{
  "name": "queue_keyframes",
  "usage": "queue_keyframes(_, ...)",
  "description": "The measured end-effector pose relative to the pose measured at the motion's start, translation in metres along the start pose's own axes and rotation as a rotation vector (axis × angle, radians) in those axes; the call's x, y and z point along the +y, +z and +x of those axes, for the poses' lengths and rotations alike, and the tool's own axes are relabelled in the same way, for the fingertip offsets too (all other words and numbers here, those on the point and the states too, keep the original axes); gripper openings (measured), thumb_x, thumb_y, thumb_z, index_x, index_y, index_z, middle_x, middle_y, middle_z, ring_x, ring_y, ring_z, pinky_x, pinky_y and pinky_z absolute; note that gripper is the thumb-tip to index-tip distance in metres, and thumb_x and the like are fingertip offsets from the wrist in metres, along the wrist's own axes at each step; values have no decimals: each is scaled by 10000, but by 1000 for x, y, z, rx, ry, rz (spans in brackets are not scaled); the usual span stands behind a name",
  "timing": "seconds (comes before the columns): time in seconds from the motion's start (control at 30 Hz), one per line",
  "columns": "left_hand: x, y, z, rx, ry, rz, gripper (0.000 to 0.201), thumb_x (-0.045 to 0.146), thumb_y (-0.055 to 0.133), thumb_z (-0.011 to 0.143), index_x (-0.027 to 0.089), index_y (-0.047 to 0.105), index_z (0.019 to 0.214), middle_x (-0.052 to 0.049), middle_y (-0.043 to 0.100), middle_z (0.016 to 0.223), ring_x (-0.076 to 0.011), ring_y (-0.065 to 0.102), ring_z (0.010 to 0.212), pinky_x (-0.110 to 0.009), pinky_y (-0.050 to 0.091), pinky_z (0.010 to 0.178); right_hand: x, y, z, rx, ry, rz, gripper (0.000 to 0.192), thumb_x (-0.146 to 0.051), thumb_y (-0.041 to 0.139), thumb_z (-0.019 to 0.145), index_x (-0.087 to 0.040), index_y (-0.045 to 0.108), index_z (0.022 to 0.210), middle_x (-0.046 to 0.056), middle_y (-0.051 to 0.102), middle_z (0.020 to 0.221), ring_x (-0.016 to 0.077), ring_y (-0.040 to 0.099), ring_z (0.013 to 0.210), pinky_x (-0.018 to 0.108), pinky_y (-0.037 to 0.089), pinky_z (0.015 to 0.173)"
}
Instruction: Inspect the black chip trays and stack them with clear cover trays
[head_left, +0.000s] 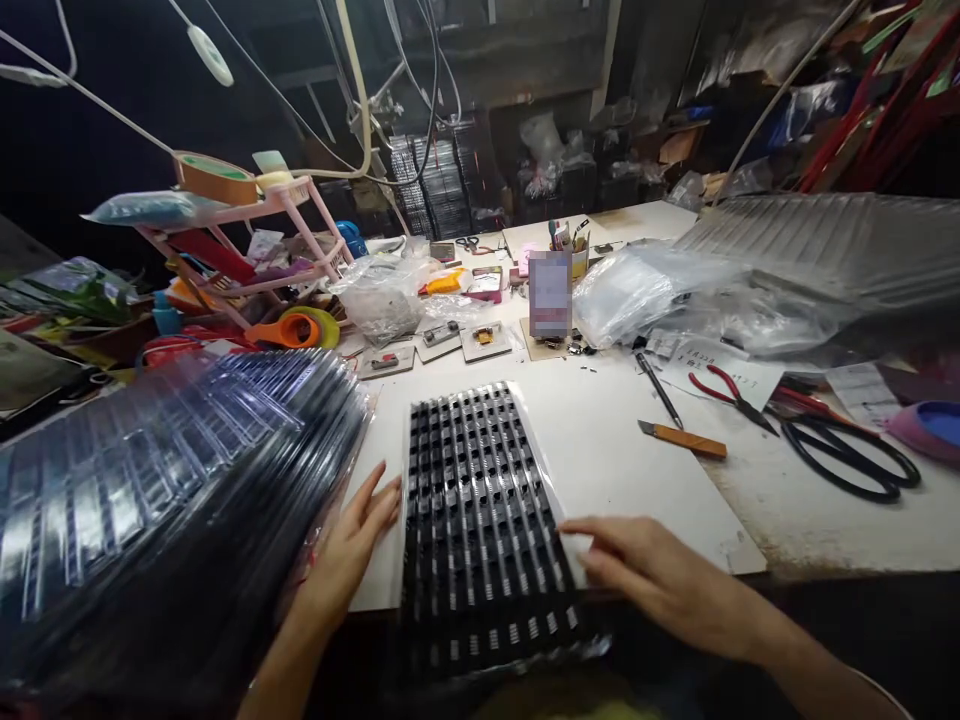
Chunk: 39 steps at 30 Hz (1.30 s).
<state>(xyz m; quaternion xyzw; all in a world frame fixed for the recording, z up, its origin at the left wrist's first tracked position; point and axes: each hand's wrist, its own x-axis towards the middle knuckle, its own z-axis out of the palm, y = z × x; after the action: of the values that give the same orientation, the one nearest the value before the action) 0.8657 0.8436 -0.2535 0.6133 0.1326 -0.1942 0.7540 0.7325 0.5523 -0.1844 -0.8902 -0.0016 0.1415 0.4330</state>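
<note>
The black component tray lies flat on the white board, with its near end hanging past the front edge of the desk. The left hand rests open at the tray's left edge, fingers extended and touching the rim, gripping nothing. The right hand lies open at the right edge, fingers spread and just touching the tray, also holding nothing.

Hazards, as judged:
- The overhanging near end can tip or slide off the desk if either hand presses down there.
- A sideways push can scatter the small parts seated in the tray pockets.
- The tall stack of trays stands just beside the left hand; a bump with the forearm can shift it.

Clearances:
- Left: narrow strip of board between tray and stack.
- Right: open board, then the utility knife, the pen, the red pliers and the black scissors, all well apart from the tray.
- Far side: open board, then the small mounted cards and the plastic bags.
</note>
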Motion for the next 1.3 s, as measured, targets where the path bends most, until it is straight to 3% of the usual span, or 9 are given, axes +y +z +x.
queue_keyframes(0.13,34,32,58,-199,222,476,501,198,740,692,172,630,1181,-125,686,1087,-284,566,1148,-369,296,1067,-25,42,-10,-246,-38,167,507,-397,529,874,-317,450,1368,54,596,1232,217,543,1128,343,403,993)
queue_keyframes(0.23,39,74,86,-351,286,585,533,249,777,637,192,651,1152,-107,705,1037,-319,591,1101,-429,281,1064,-36,75,5,-358,-125,252,575,-417,536,867,-284,392,1408,74,492,1366,214,448,1251,353,325,1069)
queue_keyframes(0.4,42,118,76,-488,354,619,552,265,776,636,209,643,1169,-94,662,1151,-334,534,1171,-436,266,1067,-45,91,16,-364,-208,291,532,-391,536,874,-240,448,1376,81,379,1461,227,360,1327,379,282,1101)
queue_keyframes(0.57,43,64,24,-369,450,419,505,177,715,710,219,617,1203,-30,548,1331,-223,388,1312,-266,146,1112,-10,40,-16,125,-109,435,308,-357,456,921,-258,632,1154,56,640,1156,167,643,922,276,512,857)
queue_keyframes(0.7,16,-2,1,-5,391,364,443,181,652,781,209,604,1220,-36,581,1289,-199,444,1262,-226,247,1070,42,6,-32,605,171,279,340,-473,496,880,-283,623,1132,46,651,1129,227,598,1035,372,458,962)
queue_keyframes(0.83,-19,-26,-3,217,380,337,428,238,566,858,216,537,1285,-60,621,1213,-193,537,1157,-260,347,1023,58,12,-20,572,197,93,407,-519,478,870,-304,585,1198,34,604,1220,260,495,1190,482,269,1102)
queue_keyframes(1.0,-43,-24,-11,268,368,265,443,407,514,887,234,502,1294,-74,623,1198,-201,531,1165,-333,348,1042,51,18,8,638,208,-59,487,-588,461,840,-294,590,1206,52,597,1189,284,534,1131,471,413,994)
queue_keyframes(1.17,-38,-27,-15,188,339,352,488,464,497,884,234,477,1314,-85,604,1213,-206,537,1151,-364,362,1030,62,-3,27,673,288,-8,471,-621,469,824,-315,620,1149,16,628,1174,271,547,1136,476,386,1035)
queue_keyframes(1.3,-19,-23,12,99,306,402,545,491,489,876,206,450,1338,-109,590,1242,-225,547,1136,-373,394,995,67,-17,46,613,219,-60,465,-608,450,844,-298,617,1148,25,628,1167,264,551,1119,477,376,1037)
